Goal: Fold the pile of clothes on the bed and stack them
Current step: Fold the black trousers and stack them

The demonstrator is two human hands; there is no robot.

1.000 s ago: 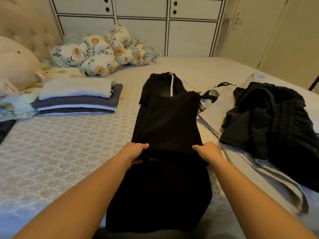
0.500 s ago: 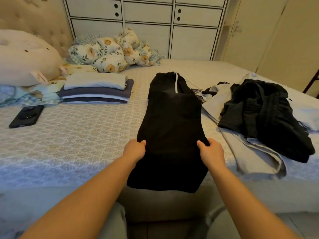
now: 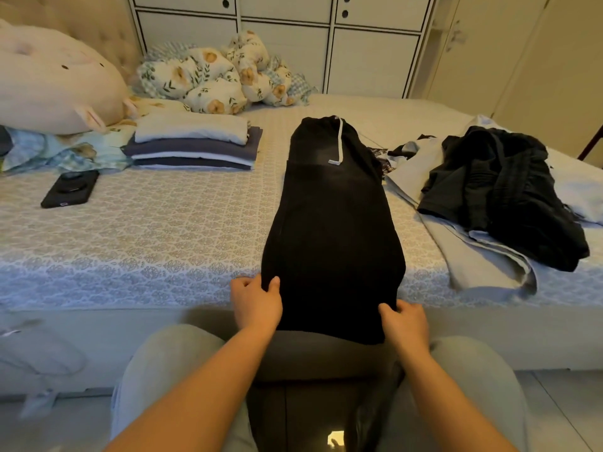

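Head view, black pants (image 3: 332, 230) hem hidden under left hand (image 3: 256, 303), right hand (image 3: 406, 322)

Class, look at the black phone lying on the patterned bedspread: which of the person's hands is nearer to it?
Left. The left hand grips the black garment's near left edge, on the black phone's side; the right hand grips the opposite edge, farther away.

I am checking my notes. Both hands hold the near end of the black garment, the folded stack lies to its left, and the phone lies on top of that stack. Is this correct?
Not quite. In the head view the phone lies on the bed cover, left of the folded stack, not on top of it. The rest holds: left hand and right hand grip the near end of the black garment.
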